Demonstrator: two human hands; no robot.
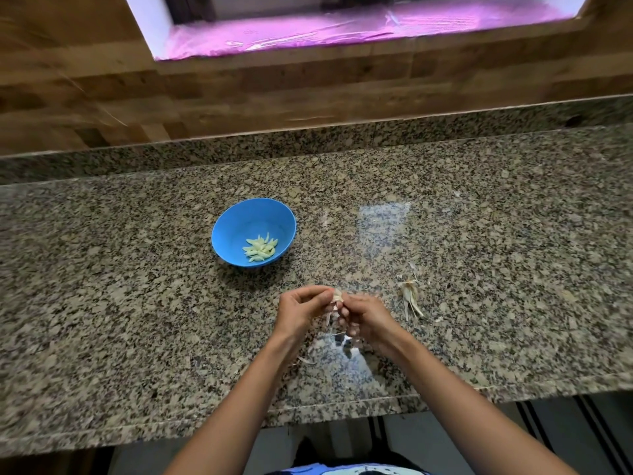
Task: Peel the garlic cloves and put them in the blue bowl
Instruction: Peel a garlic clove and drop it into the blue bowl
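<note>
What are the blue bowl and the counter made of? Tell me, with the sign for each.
Blue bowl: probably plastic, judging by its uniform colour and smooth, soft sheen. Counter: looks like polished granite, speckled grey, tan and black, glossy enough to mirror the window light.

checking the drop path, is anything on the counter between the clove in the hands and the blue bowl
Nothing visible. The garlic clove, held by the left hand and right hand, has bare counter up to the blue bowl. The peel pile lies off to the right.
</note>
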